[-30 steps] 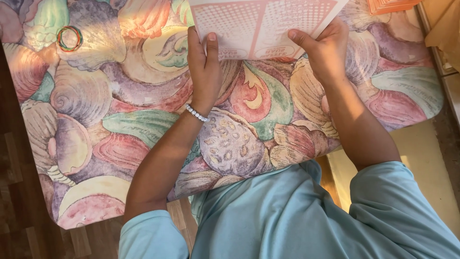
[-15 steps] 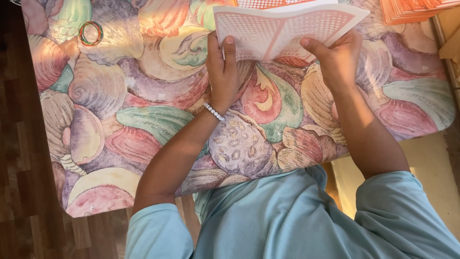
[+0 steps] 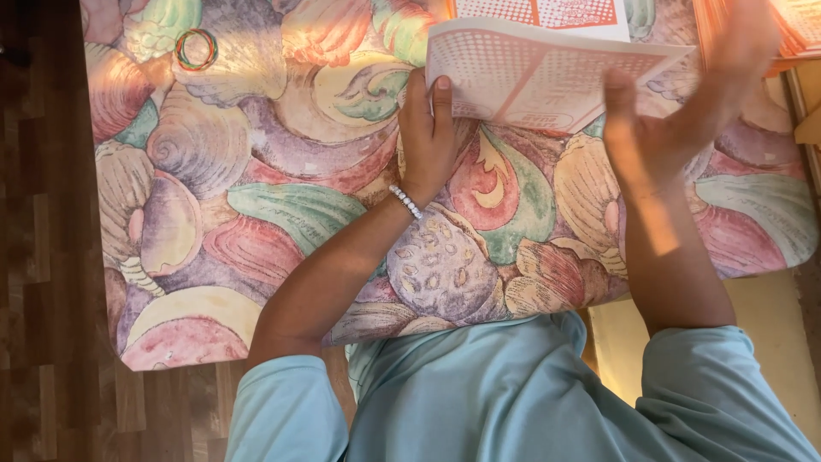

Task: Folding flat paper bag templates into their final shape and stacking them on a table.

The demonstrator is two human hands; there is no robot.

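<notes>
While left hand (image 3: 428, 141) grips booklet (image 3: 547, 81) edge, right hand (image 3: 676, 120) open, lifted clear.

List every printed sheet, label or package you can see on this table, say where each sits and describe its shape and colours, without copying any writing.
Folded printed sheet: top centre, edge held under the left hand; white, covered in a fine red dotted grid.
Second printed sheet: behind it at the top edge; white with red blocks.
Orange paper stack: top right corner, behind the blurred right hand; details unclear.
No packages or screens.
</notes>
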